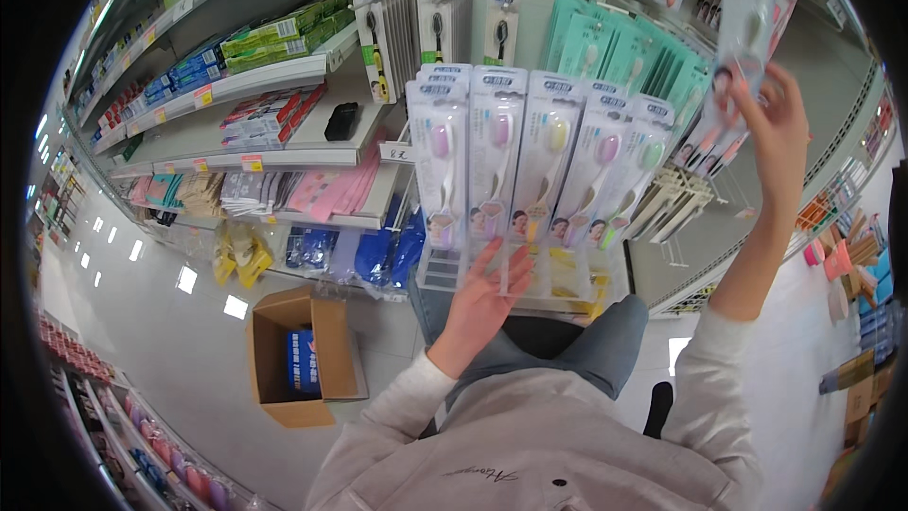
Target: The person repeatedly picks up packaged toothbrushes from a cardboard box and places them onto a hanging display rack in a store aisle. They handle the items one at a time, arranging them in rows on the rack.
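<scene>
My right hand (777, 110) is raised at the upper right, gripping a packaged toothbrush (748, 7) by the lower part of its blister pack. That pack is somewhat blurred. My left hand (486, 298) rests with fingers apart against the front of a clear plastic display rack (443, 273) above my knees. Upright in the rack stands a row of blister-packed toothbrushes (496, 156) with purple, yellow and green heads. Just left of my left fingers, the front slots of the rack show bare plastic.
Behind the rack hang black toothbrush packs (438, 25) and green packs (589, 42) on hooks. Toothpaste boxes (266, 42) line the shelves at left. An open cardboard box (340, 348) holding a blue printed item sits on the floor. Pale hanging packs (670, 202) occupy hooks right of the rack.
</scene>
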Tool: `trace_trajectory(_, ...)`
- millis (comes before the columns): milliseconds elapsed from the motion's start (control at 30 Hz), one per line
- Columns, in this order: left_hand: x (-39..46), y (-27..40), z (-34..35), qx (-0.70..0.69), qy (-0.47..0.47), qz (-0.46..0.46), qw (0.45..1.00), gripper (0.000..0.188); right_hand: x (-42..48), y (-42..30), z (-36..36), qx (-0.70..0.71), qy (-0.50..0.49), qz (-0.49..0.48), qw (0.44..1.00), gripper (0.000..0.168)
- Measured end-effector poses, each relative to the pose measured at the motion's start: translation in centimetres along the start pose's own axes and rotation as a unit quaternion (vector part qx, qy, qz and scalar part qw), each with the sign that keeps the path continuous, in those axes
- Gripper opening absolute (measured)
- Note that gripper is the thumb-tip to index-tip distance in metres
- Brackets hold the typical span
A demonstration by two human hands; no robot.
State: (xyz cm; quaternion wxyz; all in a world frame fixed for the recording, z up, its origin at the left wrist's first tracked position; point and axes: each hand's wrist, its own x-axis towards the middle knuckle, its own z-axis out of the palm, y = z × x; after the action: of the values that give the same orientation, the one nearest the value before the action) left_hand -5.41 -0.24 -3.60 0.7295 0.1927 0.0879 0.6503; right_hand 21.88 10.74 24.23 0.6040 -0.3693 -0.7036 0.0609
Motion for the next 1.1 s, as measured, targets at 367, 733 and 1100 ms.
trace_trajectory(367,-0.3,-0.2,0.0,-0.001,-0.007,-0.012,1.0,0.065,-15.5,-1.7,11.7,0.418,-0.159,0.249,0.859,0.034)
trace_trajectory(733,0.1,-1.4,-0.1,0.011,0.028,-0.011,0.999,0.061,-19.4,-0.6,15.7,0.166,-0.179,0.223,0.944,0.033)
trace_trajectory(1100,0.3,-1.4,-2.3,0.014,0.019,-0.021,0.999,0.057,-20.7,0.7,17.0,0.105,-0.186,0.203,0.955,0.034)
